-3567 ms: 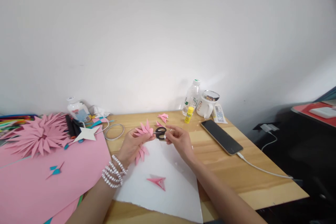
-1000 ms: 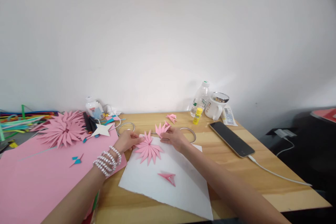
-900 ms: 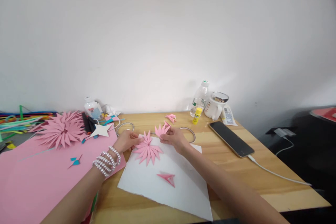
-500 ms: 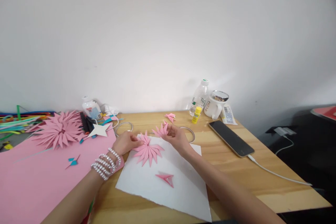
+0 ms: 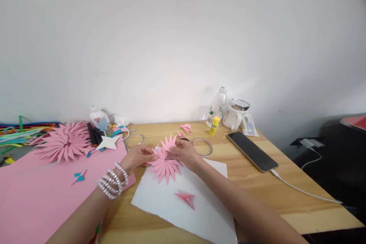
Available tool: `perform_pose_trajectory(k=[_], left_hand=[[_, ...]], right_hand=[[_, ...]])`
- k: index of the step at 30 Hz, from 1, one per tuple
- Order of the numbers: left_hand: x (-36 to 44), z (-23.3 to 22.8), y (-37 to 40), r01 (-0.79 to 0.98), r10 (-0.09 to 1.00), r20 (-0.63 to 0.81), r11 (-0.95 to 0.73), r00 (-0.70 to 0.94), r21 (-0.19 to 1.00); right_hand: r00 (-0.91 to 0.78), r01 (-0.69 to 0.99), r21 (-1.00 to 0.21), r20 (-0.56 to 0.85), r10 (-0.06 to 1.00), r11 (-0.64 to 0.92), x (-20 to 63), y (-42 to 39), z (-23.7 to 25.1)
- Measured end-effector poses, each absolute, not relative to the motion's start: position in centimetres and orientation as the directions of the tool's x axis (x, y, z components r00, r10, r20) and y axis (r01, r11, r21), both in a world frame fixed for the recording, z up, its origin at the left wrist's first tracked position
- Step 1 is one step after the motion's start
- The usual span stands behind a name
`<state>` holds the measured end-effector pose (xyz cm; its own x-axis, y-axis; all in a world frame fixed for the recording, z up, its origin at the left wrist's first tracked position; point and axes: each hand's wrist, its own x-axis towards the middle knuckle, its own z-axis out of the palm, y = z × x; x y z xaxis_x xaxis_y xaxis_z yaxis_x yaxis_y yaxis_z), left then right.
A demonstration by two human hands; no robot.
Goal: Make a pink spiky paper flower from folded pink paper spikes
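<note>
Against a bare white wall, a wooden tabletop point(image 5: 257, 183) crowded with craft supplies lies before us. Our left hand point(image 5: 137, 157) and right hand point(image 5: 185, 153) meet over a pink paper flower point(image 5: 165, 164) that rests on the far end of a white sheet point(image 5: 200, 213); the left fingers point(image 5: 150, 156) pinch its edge, while the right fingers close on a smaller fan of pink petals point(image 5: 169, 143) held against the flower's top. A beaded bracelet point(image 5: 112, 183) wraps our left wrist. One loose folded petal point(image 5: 185, 199) lies nearer us on the sheet. Two wire rings point(image 5: 203, 146) sit just behind the hands. At left, a large pink flower point(image 5: 63, 144) lies by a wide pink sheet point(image 5: 42, 198). At right, a phone point(image 5: 249, 151) on its cable, a glue stick point(image 5: 212, 126), a bottle point(image 5: 217, 105) and a mug point(image 5: 235, 113) stand well clear.
</note>
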<state>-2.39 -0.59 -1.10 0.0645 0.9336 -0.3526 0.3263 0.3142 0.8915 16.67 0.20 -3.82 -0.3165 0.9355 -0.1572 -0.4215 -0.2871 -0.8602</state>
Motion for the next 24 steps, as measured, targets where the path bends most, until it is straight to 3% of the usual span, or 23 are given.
perform_pose_trajectory(k=[8, 15, 20, 24], left_hand=[[-1.8, -0.3, -0.8, 0.207, 0.883, -0.42, 0.379, 0.21, 0.902], [-1.5, -1.0, -0.8, 0.206, 0.878, -0.404, 0.359, 0.255, 0.91], [-1.5, -0.8, -0.8, 0.208, 0.874, -0.419, 0.375, 0.244, 0.903], [-1.5, -0.9, -0.5, 0.264, 0.875, -0.441, 0.386, 0.198, 0.884]], right_hand=[[-0.353, -0.407, -0.881, -0.092, 0.931, -0.241, 16.7, -0.9, -2.2], [-0.322, -0.346, -0.924, -0.049, 0.946, -0.165, 17.0, -0.7, -2.5], [-0.157, -0.086, -0.996, -0.02, 0.987, -0.033, 18.6, 0.0, -3.2], [-0.092, 0.216, -0.976, -0.057, 0.994, -0.036, 19.9, 0.3, -4.6]])
